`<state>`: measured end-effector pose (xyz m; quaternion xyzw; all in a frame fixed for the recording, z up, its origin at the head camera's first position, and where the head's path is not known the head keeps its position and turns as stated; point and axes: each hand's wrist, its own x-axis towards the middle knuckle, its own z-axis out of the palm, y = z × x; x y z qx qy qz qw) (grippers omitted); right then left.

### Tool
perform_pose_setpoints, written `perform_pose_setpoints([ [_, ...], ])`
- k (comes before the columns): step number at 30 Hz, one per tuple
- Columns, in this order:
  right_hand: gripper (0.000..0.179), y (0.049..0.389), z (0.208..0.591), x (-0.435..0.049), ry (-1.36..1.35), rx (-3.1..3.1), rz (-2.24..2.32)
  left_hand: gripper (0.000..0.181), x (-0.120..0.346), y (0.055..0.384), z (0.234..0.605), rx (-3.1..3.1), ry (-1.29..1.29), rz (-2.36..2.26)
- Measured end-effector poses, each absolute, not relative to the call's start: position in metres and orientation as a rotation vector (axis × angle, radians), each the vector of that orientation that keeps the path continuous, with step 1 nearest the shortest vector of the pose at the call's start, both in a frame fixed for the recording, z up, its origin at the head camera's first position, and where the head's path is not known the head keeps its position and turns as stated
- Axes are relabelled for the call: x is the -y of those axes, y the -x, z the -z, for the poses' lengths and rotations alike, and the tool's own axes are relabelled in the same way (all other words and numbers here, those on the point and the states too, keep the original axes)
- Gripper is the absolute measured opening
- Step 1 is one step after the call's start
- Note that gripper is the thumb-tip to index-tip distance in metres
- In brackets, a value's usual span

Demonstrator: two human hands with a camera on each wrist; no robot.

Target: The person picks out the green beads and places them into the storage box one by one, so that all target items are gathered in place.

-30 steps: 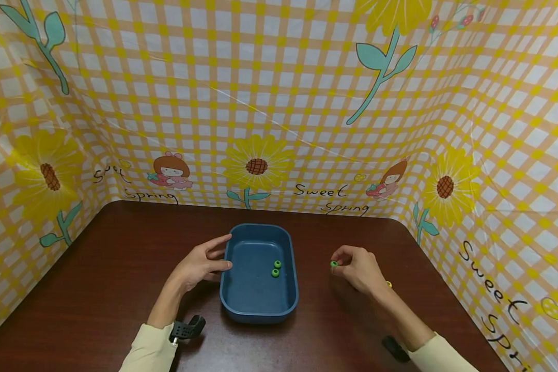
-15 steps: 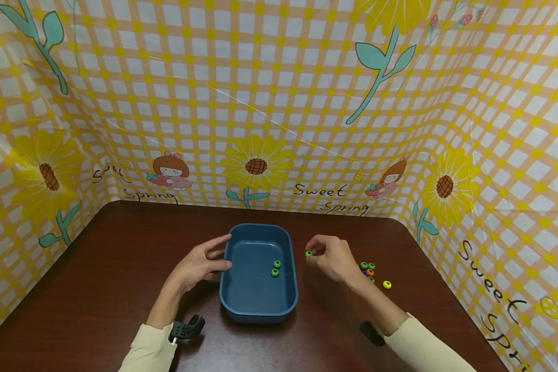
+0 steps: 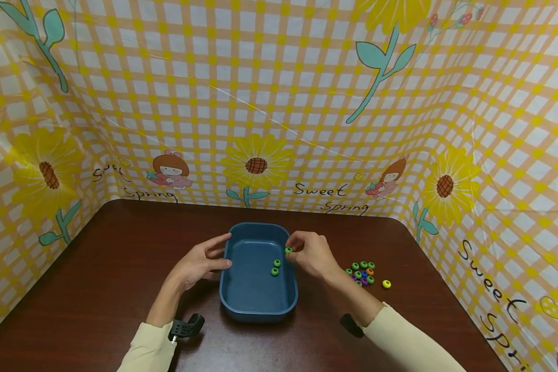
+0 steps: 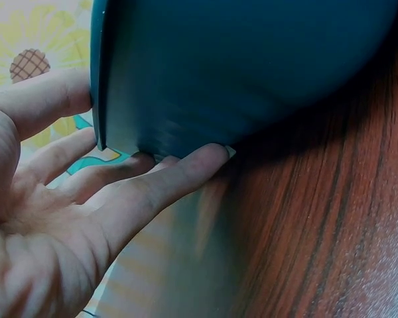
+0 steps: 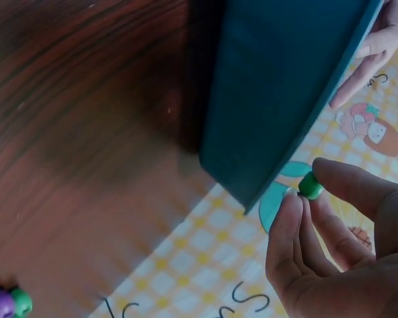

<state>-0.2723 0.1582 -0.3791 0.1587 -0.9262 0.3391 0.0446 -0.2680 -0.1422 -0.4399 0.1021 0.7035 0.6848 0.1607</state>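
A blue rectangular bin (image 3: 251, 299) stands on the table, and two green beads (image 3: 275, 272) lie inside it toward the right. My left hand (image 3: 197, 266) rests against the bin's left side with fingers extended; in the left wrist view the fingertips (image 4: 209, 159) touch its wall. My right hand (image 3: 312, 256) pinches a green bead (image 5: 310, 186) between thumb and fingers at the bin's right rim. In the head view that held bead (image 3: 288, 250) appears just over the rim.
To the right on the dark wooden table (image 3: 121, 268) lies a cluster of green, purple, blue and orange beads (image 3: 364, 274). One yellow bead (image 3: 387, 284) sits apart from them. A checked, flower-printed cloth (image 3: 279, 103) encloses the table's back and sides.
My right hand has moved left with the green bead, from beside the cluster to the bin's right rim. The bead cluster has come into view. The left hand stays put.
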Motion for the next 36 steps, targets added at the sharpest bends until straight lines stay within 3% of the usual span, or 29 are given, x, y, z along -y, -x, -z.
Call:
perform_pose_setpoints([
  [19,0.012,0.297,0.398,-0.133,-0.336,2.761,-1.073,0.079,0.143,0.268,0.441,-2.0,-0.313,-1.961],
  [36,0.013,0.3,0.427,-0.131,-0.412,2.62,-0.984,0.078,0.142,0.266,0.437,-2.01,-0.308,-1.963],
])
